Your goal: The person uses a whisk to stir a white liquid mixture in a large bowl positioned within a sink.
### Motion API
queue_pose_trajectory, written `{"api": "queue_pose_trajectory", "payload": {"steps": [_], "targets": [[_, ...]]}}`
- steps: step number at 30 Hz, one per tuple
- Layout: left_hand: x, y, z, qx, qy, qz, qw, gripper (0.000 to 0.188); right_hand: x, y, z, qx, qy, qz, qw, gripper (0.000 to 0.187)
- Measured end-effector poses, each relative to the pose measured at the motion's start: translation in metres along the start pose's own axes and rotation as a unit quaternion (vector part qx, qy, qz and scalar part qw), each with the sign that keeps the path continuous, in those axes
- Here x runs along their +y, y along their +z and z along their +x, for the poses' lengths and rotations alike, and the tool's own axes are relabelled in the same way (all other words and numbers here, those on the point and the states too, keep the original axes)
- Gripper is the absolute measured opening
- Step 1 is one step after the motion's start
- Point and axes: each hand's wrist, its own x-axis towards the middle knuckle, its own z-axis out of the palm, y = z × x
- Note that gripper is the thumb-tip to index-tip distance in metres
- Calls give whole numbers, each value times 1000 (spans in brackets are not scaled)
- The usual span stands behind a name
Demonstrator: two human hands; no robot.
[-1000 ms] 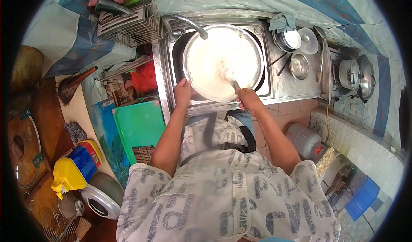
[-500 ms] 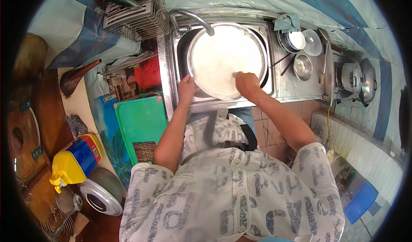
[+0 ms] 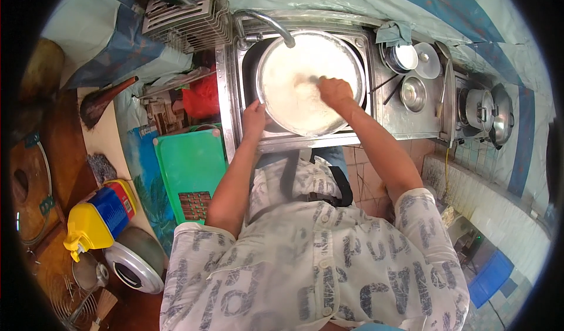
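Basin [image 3: 305, 133], wide, pale contents; sits in sink [image 3: 248, 75], curved tap [image 3: 264, 17] overhanging its rim. Right hand [image 3: 338, 93]: fingers clamped on utensil [image 3: 315, 80], mostly hidden, above contents. Left hand [image 3: 254, 119]: at basin's left rim; grip cannot be told. Jug [image 3: 85, 225], yellow, blue-and-red label [image 3: 110, 207]. Shirt [image 3: 317, 254], white, dark printed lettering.

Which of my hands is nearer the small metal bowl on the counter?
Your right hand. It is over the large round basin, to the left of the small metal bowl; your left hand is farther left, at the basin's near-left edge.
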Motion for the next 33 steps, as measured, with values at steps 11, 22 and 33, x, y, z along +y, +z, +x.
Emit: {"api": "queue_pose_trajectory", "payload": {"steps": [11, 22, 33], "targets": [[12, 8, -9, -9, 4, -7, 1000, 32, 14, 1, 3, 27, 18, 12, 999, 20], [-1, 7, 3, 20, 4, 22, 1000, 34, 17, 0, -7, -1, 57, 42, 997, 22], [-3, 8, 2, 27, 10, 19, 999, 32, 26, -2, -21, -5, 60, 15, 998, 21]]}}
